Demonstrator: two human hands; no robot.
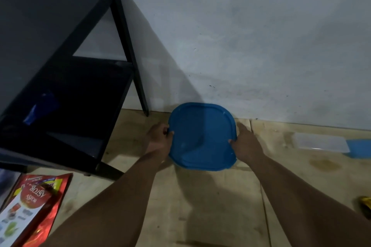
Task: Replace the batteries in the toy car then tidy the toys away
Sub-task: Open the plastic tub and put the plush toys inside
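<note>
fingers (233, 142) of both hands clamped on opposite edges of blue lid (201, 136)

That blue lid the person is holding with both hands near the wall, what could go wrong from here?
Three risks, all guesses:
1. The blue lid is held only at its side edges by the left hand and right hand; it could slip or seat crooked.
2. What is under the lid is hidden, so the toys may not be fully inside.
3. The clear container on the floor to the right sits apart and could be overlooked when tidying.
</note>
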